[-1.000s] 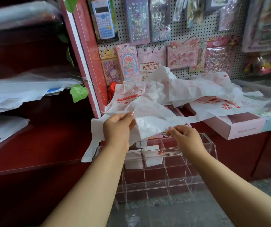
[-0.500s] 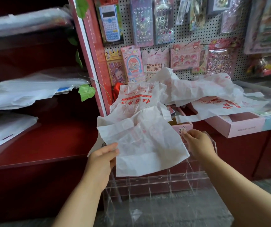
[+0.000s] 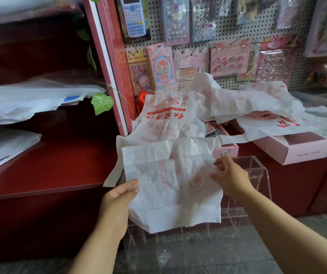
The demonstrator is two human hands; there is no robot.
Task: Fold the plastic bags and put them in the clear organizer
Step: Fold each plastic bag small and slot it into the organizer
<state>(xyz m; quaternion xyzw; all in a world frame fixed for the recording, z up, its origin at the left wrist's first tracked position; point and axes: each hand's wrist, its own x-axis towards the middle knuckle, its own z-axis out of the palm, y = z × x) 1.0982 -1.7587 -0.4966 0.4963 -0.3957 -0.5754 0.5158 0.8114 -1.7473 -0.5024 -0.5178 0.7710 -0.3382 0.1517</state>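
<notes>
Bag in hand: white plastic bag (image 3: 170, 182), spread flat over the clear organizer (image 3: 257, 175) — not yet folded.
Grip: left hand (image 3: 117, 198) and right hand (image 3: 228, 177) pinch its side edges.
Left: unfolded bags (image 3: 253, 101) heaped behind; organizer contents hidden.

Soft even light, wide-angle bending at edges, blurred corners

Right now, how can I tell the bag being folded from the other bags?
Start at the pegboard of stickers; below it a heap of white bags lies on the counter. In front, over the clear organizer, the left hand and right hand hold one bag. Only this one is spread flat.
</notes>
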